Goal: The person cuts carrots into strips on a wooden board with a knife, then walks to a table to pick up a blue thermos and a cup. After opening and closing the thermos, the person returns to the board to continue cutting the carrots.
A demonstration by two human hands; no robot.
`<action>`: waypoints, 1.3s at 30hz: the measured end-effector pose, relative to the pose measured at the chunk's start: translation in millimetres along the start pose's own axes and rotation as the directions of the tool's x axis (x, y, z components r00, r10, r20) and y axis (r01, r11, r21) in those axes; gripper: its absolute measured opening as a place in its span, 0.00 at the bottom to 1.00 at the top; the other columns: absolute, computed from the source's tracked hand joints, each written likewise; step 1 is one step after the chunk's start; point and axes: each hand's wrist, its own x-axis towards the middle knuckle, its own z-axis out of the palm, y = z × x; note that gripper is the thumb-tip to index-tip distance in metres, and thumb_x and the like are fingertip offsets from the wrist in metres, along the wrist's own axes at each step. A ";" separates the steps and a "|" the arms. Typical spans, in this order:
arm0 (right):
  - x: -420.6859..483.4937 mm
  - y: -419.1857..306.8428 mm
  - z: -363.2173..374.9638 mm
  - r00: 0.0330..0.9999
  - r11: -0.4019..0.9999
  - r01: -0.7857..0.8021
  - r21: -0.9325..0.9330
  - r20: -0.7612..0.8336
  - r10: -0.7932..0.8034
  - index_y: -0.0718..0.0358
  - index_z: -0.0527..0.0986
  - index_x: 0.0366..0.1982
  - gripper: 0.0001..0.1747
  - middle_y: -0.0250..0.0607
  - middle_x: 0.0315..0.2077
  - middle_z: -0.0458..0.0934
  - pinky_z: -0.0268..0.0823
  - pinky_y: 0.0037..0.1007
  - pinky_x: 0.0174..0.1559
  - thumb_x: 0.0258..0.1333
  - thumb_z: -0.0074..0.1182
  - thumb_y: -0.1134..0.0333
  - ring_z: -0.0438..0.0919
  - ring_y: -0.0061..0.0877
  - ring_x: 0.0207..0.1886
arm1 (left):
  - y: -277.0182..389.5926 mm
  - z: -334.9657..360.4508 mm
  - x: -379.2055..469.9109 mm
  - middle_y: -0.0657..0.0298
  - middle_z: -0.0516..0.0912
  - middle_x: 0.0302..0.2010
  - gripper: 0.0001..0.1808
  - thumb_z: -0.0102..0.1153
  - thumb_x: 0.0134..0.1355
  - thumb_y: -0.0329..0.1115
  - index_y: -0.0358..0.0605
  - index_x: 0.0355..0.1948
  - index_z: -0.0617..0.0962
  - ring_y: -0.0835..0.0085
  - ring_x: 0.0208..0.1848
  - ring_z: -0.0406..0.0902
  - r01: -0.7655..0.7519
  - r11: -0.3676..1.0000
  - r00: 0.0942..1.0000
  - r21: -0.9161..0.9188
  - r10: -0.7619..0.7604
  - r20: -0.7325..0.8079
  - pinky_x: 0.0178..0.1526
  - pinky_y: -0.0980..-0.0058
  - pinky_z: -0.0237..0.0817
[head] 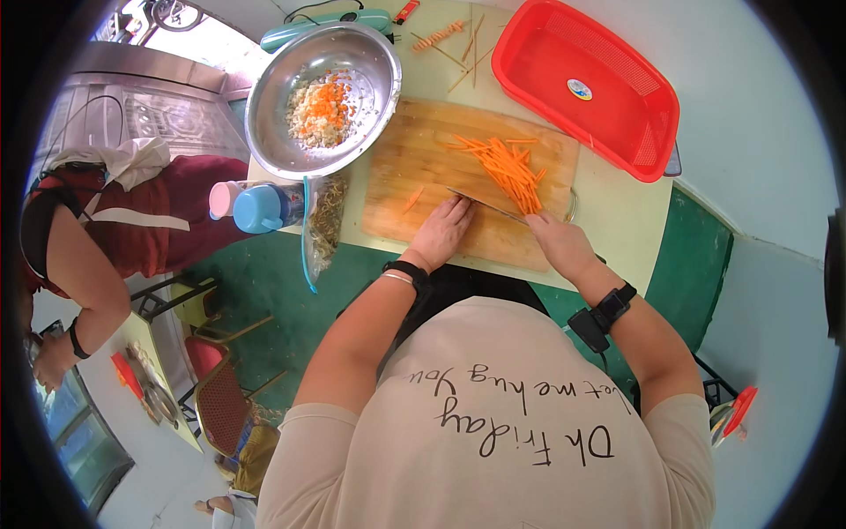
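My right hand (pixel 563 243) grips a kitchen knife (pixel 494 207), its blade slanting leftward over a wooden cutting board (pixel 423 142). Right by the blade, my left hand (pixel 444 231) rests on the board with its fingers together and bent down. Whatever lies under those fingertips is hidden. Beyond the knife is a heap of thin carrot strips (pixel 507 170), its near end close to my right hand. A few loose carrot pieces (pixel 413 198) lie apart, to the left of my left hand.
A steel bowl (pixel 271 109) of diced carrot and pale bits (pixel 324 109) overlaps the board's far left. A red plastic basket (pixel 529 59) sits far right. Bottles (pixel 256 209) and a zip bag (pixel 324 225) line the left edge. Another person (pixel 86 264) is at left.
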 end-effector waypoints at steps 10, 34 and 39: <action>15.1 -8.6 3.6 1.000 1.000 -0.013 0.007 0.004 0.013 0.59 0.66 0.41 0.11 0.47 0.31 0.71 0.69 0.42 0.33 0.53 0.43 0.73 0.76 0.44 0.33 | -1.9 -1.0 0.9 0.55 0.69 0.57 0.26 0.48 0.56 0.29 0.36 0.57 0.70 0.60 0.61 0.64 0.011 0.994 0.999 -0.107 -0.015 -0.037 0.61 0.66 0.58; -9.8 10.4 5.2 0.948 0.930 -0.296 0.217 -0.053 0.314 0.61 0.66 0.44 0.11 0.49 0.38 0.75 0.69 0.45 0.38 0.60 0.44 0.66 0.75 0.48 0.39 | -43.9 -27.8 1.9 0.53 0.79 0.29 0.05 0.56 0.50 0.27 0.43 0.29 0.77 0.54 0.35 0.77 0.699 0.707 0.715 -0.106 -0.688 0.127 0.38 0.58 0.68; -21.1 1.0 9.2 0.968 0.955 -0.239 0.177 -0.035 0.249 0.60 0.66 0.44 0.11 0.49 0.36 0.74 0.69 0.45 0.38 0.60 0.44 0.66 0.75 0.47 0.38 | -40.5 -23.9 1.2 0.52 0.79 0.30 0.05 0.55 0.48 0.25 0.43 0.28 0.77 0.53 0.34 0.77 0.601 0.787 0.799 -0.142 -0.594 0.089 0.37 0.58 0.69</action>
